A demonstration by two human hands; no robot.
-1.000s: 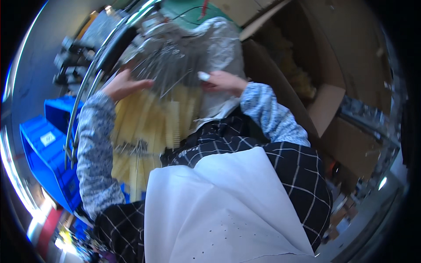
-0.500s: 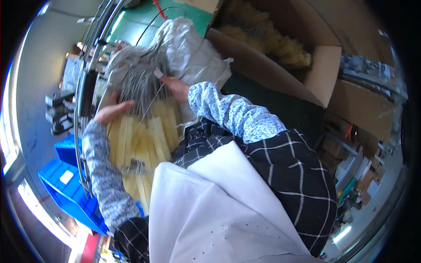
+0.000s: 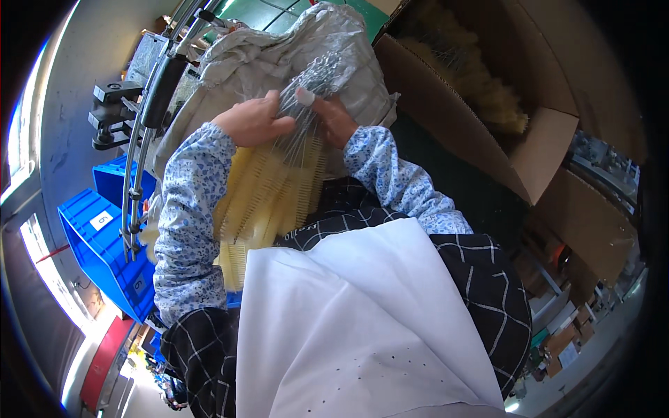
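Note:
A bundle of wire brushes with pale yellow bristles lies in front of me, bristle ends toward my body. Their thin twisted metal handles point away, gathered between my hands. My left hand closes on the handles from the left, its fingers partly hidden behind the wires. From the right, my right hand grips the same handles, its thumb wrapped in white tape. Under and beyond the bundle spreads a crumpled white woven sack. More yellow bristles show below, near my left forearm.
An open cardboard box at the far right holds more yellow brushes. Blue plastic bins stand at the left, behind a curved metal rail. A dark metal fixture sits farther left. Part of a green surface shows at the back.
My hands have come closer together around the wire handles, which were spread wider before. The handles now form a tighter bunch. The whole view has shifted.

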